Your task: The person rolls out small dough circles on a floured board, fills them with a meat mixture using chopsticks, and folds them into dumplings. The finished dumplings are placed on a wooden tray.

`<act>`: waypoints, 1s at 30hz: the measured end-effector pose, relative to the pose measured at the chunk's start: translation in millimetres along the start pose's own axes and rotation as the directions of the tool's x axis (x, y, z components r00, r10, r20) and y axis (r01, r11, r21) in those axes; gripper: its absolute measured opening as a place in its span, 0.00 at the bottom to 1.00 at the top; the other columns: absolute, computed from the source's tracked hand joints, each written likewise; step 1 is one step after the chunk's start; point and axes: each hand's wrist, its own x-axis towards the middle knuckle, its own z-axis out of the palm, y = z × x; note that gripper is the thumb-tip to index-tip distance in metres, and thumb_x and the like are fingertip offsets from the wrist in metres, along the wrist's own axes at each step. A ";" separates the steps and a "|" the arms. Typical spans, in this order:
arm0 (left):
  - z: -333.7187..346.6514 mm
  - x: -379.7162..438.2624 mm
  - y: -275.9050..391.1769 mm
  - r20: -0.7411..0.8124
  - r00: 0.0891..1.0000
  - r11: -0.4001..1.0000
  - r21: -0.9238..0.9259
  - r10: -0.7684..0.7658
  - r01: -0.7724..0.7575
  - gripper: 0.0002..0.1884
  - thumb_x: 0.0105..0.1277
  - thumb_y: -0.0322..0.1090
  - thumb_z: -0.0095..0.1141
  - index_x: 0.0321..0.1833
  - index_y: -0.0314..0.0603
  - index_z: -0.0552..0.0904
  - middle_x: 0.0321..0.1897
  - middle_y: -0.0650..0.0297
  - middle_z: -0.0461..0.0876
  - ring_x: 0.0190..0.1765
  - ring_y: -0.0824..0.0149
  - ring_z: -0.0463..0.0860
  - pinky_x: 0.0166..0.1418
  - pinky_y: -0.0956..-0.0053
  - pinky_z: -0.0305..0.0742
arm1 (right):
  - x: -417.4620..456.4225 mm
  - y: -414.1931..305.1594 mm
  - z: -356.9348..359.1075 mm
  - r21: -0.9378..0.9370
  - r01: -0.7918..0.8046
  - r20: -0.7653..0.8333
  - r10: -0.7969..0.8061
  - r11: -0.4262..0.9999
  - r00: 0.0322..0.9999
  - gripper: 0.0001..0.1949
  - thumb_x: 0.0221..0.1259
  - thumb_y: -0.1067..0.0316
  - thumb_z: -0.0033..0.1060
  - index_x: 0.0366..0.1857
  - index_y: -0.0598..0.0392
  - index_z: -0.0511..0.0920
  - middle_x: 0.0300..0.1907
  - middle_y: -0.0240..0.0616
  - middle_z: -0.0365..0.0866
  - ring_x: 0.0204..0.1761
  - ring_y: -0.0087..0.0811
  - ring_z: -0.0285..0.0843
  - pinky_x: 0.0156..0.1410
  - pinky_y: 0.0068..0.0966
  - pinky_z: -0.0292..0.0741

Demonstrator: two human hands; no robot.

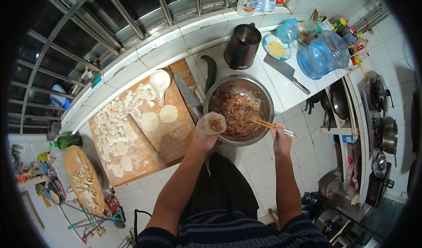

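Note:
On my left hand (205, 139) lies a round dough wrapper (215, 123) with minced filling at its middle, over the near left rim of a steel bowl (271, 116). My right hand (281, 139) grips a pair of chopsticks (277, 126) whose tips reach into the minced filling (235, 109) in the bowl. To the left, a floured wooden board (178, 132) bears a rolling pin (145, 139), many small dough pieces (110, 126), flat wrappers (169, 113) and a white scoop of flour (160, 81). A wide-bladed knife (186, 90) lies at the board's right side.
Behind the bowl are a green cucumber-like vegetable (210, 73) and a dark jug (243, 47). Further right are a plate (277, 47), a cleaver (283, 71) and a large blue water bottle (321, 57). A round tray of dumplings (74, 159) stands at the far left.

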 end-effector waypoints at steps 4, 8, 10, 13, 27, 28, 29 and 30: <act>19.1 9.6 -6.0 0.248 0.966 0.998 0.032 -0.068 0.062 0.21 0.70 0.48 0.37 0.53 0.39 0.72 0.50 0.56 0.75 0.54 0.56 0.74 0.59 0.60 0.69 | -32.4 -30.1 26.6 0.068 0.048 0.132 -0.057 0.996 0.990 0.10 0.58 0.74 0.59 0.42 0.65 0.73 0.38 0.41 0.77 0.39 0.28 0.78 0.49 0.23 0.77; 52.0 13.3 -17.7 -0.075 0.987 0.988 -0.068 -0.145 0.140 0.23 0.71 0.48 0.33 0.59 0.37 0.68 0.55 0.54 0.71 0.57 0.55 0.73 0.62 0.58 0.68 | -66.8 -35.7 41.5 -0.249 0.415 0.316 -0.332 0.875 0.889 0.03 0.53 0.78 0.60 0.31 0.62 0.79 0.37 0.45 0.82 0.40 0.34 0.79 0.49 0.28 0.76; 59.6 14.1 -17.2 -0.037 0.987 0.984 -0.094 -0.156 0.153 0.23 0.72 0.48 0.32 0.59 0.37 0.68 0.56 0.54 0.71 0.57 0.55 0.73 0.62 0.58 0.68 | -72.5 -42.5 42.4 -0.287 0.577 0.442 -0.429 0.764 0.788 0.03 0.51 0.80 0.61 0.30 0.61 0.80 0.36 0.45 0.82 0.41 0.34 0.80 0.48 0.29 0.76; 69.3 11.6 -14.8 -0.086 0.983 0.986 -0.067 -0.160 0.155 0.24 0.72 0.48 0.30 0.59 0.38 0.67 0.56 0.55 0.71 0.56 0.56 0.73 0.62 0.59 0.69 | -75.4 -47.4 41.2 -0.208 0.636 0.472 -0.493 0.743 0.731 0.05 0.47 0.82 0.63 0.29 0.61 0.81 0.35 0.45 0.83 0.40 0.36 0.80 0.48 0.29 0.75; 58.3 11.8 -12.6 -0.152 0.988 0.994 -0.102 0.021 -0.037 0.21 0.73 0.44 0.34 0.60 0.38 0.67 0.53 0.57 0.74 0.57 0.58 0.74 0.64 0.60 0.67 | -78.5 -40.8 41.9 -0.244 0.413 0.236 -0.360 0.877 0.903 0.06 0.58 0.73 0.61 0.35 0.64 0.78 0.35 0.41 0.79 0.35 0.28 0.77 0.44 0.23 0.76; 55.9 11.9 -11.3 -0.156 0.987 0.995 -0.095 0.025 -0.041 0.21 0.73 0.44 0.34 0.60 0.38 0.67 0.53 0.57 0.74 0.57 0.58 0.73 0.64 0.60 0.67 | -77.7 -41.3 43.3 -0.215 0.395 0.203 -0.354 0.893 0.913 0.06 0.58 0.73 0.60 0.36 0.64 0.77 0.35 0.41 0.79 0.35 0.27 0.77 0.44 0.23 0.76; 53.7 11.8 -10.2 -0.160 0.987 0.995 -0.088 0.029 -0.044 0.21 0.72 0.44 0.34 0.60 0.38 0.67 0.54 0.57 0.74 0.57 0.58 0.73 0.65 0.59 0.67 | -76.8 -41.9 44.8 -0.185 0.376 0.170 -0.347 0.908 0.922 0.07 0.59 0.73 0.60 0.36 0.65 0.77 0.36 0.41 0.79 0.35 0.27 0.77 0.44 0.22 0.76; 54.3 11.4 -10.2 -0.155 0.988 0.997 -0.070 0.024 -0.035 0.21 0.73 0.44 0.32 0.60 0.39 0.67 0.55 0.58 0.72 0.58 0.58 0.73 0.64 0.61 0.67 | -76.3 -42.9 44.9 -0.156 0.360 0.136 -0.341 0.920 0.930 0.07 0.59 0.73 0.60 0.37 0.65 0.77 0.36 0.41 0.78 0.35 0.26 0.77 0.44 0.22 0.76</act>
